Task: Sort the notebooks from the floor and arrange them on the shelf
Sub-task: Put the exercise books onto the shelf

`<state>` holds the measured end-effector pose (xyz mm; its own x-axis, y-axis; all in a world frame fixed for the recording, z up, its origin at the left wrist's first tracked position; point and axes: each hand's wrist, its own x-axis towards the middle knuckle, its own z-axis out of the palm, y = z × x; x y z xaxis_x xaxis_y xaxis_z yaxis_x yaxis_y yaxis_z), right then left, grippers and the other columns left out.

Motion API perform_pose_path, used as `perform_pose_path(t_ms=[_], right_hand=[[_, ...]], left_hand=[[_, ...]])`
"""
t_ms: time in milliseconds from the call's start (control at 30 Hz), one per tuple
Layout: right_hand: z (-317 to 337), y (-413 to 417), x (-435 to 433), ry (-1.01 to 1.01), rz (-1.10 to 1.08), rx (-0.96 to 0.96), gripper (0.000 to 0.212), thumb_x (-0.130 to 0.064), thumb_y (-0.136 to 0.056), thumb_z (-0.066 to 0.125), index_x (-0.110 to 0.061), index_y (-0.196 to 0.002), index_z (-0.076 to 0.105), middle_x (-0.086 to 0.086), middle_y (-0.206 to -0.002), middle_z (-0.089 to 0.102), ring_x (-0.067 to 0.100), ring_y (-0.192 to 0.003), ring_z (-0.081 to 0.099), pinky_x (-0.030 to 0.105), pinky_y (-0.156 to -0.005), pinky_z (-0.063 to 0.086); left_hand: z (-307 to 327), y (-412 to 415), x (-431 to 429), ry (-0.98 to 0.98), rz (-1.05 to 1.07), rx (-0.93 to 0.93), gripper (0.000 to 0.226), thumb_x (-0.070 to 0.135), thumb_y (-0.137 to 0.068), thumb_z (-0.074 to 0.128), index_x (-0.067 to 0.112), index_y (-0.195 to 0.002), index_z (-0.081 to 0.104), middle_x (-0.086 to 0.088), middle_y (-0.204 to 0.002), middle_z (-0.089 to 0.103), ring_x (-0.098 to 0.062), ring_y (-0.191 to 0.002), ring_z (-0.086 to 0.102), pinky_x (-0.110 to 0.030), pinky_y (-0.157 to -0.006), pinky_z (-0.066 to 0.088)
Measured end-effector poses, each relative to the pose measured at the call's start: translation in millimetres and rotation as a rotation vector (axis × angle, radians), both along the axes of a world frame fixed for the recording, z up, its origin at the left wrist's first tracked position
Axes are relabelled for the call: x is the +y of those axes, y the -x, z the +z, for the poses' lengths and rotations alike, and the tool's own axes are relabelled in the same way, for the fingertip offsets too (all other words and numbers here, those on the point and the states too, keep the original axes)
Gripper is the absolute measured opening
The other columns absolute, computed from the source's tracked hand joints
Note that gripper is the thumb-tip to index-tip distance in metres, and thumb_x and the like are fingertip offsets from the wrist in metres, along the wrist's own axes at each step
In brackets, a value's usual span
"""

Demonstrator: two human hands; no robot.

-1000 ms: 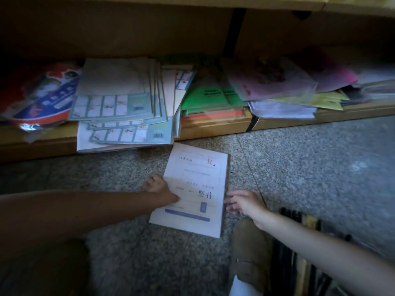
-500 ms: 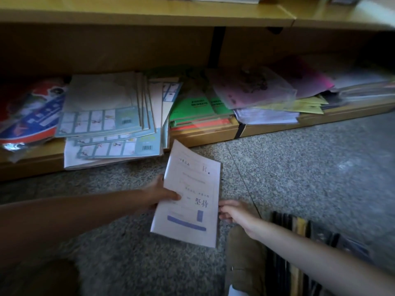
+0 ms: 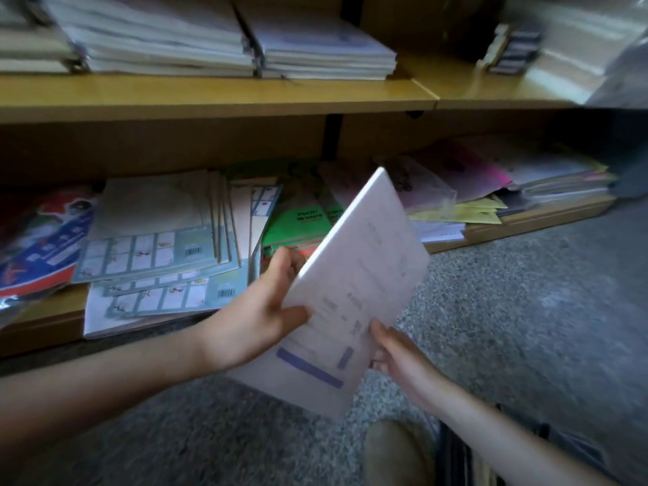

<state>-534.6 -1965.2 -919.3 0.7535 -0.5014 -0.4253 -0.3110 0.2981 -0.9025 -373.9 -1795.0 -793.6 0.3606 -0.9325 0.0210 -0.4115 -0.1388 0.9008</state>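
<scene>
White notebook (image 3: 357,292) hangs tilted above the floor (image 3: 526,327), our left grip (image 3: 259,310) pinching its nine o'clock edge, our right grip (image 3: 394,350) clasping its five o'clock corner. Beyond, at twelve o'clock, the lower shelf (image 3: 45,320) holds loose stacks (image 3: 157,247); we judge that setting it there carelessly could start a slide.

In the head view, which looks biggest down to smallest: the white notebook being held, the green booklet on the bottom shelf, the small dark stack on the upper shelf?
1. white notebook, though nearest the camera, which flatters it.
2. green booklet, partly covered.
3. small dark stack, blurred and farther away.
</scene>
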Motion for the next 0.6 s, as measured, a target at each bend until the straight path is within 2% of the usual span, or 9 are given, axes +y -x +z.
perform_pose_path(t_ms=[33,133,233,300,367,433,467,533,600], right_hand=[[14,-3,-7,0.021,-0.005,-0.04,0.057,-0.053,-0.079,0.058,-0.011,-0.118,0.06,0.002,-0.113,0.07,0.019,-0.105,0.065,0.037,-0.09,0.05],[59,-18,-22,0.077,-0.02,-0.157,0.048,-0.046,-0.077,0.061,-0.01,-0.109,0.065,0.004,-0.114,0.069,0.018,-0.107,0.064,0.035,-0.091,0.049],[99,-33,-28,0.191,-0.104,-0.25,0.077,-0.066,-0.056,0.075,-0.011,-0.109,0.064,0.002,-0.113,0.07,0.016,-0.109,0.063,0.035,-0.095,0.046],[124,-42,-28,0.226,-0.149,-0.357,0.086,-0.071,-0.048,0.076,-0.014,-0.111,0.063,-0.002,-0.113,0.07,0.011,-0.108,0.063,0.027,-0.089,0.049],[146,-51,-28,0.182,-0.163,-0.454,0.072,-0.06,-0.064,0.071,-0.011,-0.116,0.061,0.0,-0.112,0.07,0.012,-0.104,0.065,0.024,-0.078,0.054],[162,-57,-24,0.094,-0.111,-0.529,0.051,-0.036,-0.08,0.055,-0.008,-0.123,0.056,0.006,-0.115,0.069,0.018,-0.106,0.065,0.025,-0.074,0.054],[166,-58,-22,0.069,-0.073,-0.542,0.047,-0.029,-0.082,0.053,-0.009,-0.124,0.055,0.007,-0.118,0.067,0.019,-0.109,0.063,0.026,-0.077,0.053],[171,-57,-14,0.076,-0.026,-0.549,0.047,-0.018,-0.078,0.066,-0.012,-0.123,0.056,0.006,-0.121,0.066,0.018,-0.114,0.06,0.029,-0.088,0.049],[173,-54,-6,0.145,0.039,-0.543,0.053,-0.011,-0.07,0.067,-0.014,-0.121,0.053,0.003,-0.116,0.068,0.016,-0.111,0.062,0.025,-0.086,0.05]], left_hand=[[13,-2,-1,0.029,0.033,0.056,0.031,0.012,-0.086,0.06,0.01,-0.105,0.036,-0.014,-0.098,0.059,-0.03,-0.085,0.064,-0.04,-0.067,0.056],[42,-10,-6,0.096,0.071,0.192,0.03,0.002,-0.09,0.057,0.008,-0.115,0.042,-0.013,-0.097,0.068,-0.025,-0.081,0.07,-0.039,-0.061,0.059],[72,-14,-11,0.199,0.067,0.148,0.031,-0.001,-0.09,0.053,0.015,-0.117,0.051,-0.003,-0.098,0.071,-0.017,-0.082,0.071,-0.029,-0.063,0.058],[89,-18,-13,0.288,0.105,0.122,0.031,-0.004,-0.089,0.052,0.014,-0.114,0.054,-0.005,-0.098,0.071,-0.015,-0.083,0.07,-0.024,-0.064,0.057],[102,-21,-13,0.365,0.157,0.143,0.029,-0.004,-0.089,0.051,0.015,-0.111,0.056,-0.006,-0.098,0.071,-0.016,-0.082,0.07,-0.024,-0.064,0.056],[110,-23,-11,0.404,0.196,0.166,0.028,-0.001,-0.088,0.051,0.018,-0.107,0.058,-0.007,-0.095,0.072,-0.02,-0.08,0.071,-0.028,-0.063,0.058],[113,-24,-9,0.414,0.211,0.168,0.027,0.0,-0.088,0.052,0.019,-0.106,0.059,-0.008,-0.093,0.072,-0.022,-0.079,0.071,-0.029,-0.062,0.058],[120,-26,-1,0.437,0.247,0.173,0.027,0.002,-0.085,0.053,0.019,-0.104,0.062,-0.009,-0.09,0.073,-0.024,-0.075,0.071,-0.029,-0.059,0.058],[129,-31,7,0.461,0.288,0.177,0.028,0.003,-0.083,0.054,0.02,-0.104,0.064,-0.011,-0.089,0.073,-0.026,-0.072,0.071,-0.029,-0.055,0.057]])
